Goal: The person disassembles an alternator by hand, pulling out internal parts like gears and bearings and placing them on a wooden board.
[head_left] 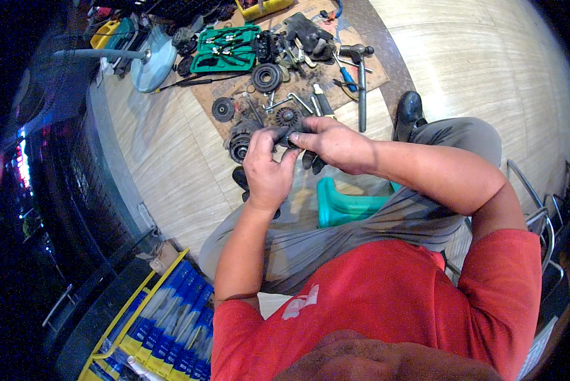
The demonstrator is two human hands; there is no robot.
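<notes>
Between my two hands is a small dark ring-like metal part (289, 139), partly hidden by fingers. My left hand (267, 166) pinches it from the left, fingertips blackened. From the other side, my right hand (338, 145) has its thumb and fingers closed on the same part. Just beyond them lies a finned round rotor-like piece (287, 116). A greasy cylindrical motor housing (241, 143) sits left of my left hand. Farther off are a dark grooved pulley (266, 77) and a smaller round disc (223, 109).
A stained cardboard sheet (375, 71) carries a hammer (362, 89), a blue-handled screwdriver (348, 77), an angled wrench (292, 98), dark gloves (308, 33) and a green tool case (227, 62). A green stool (345, 206) stands by my legs; a yellow rack (123, 330) is at lower left.
</notes>
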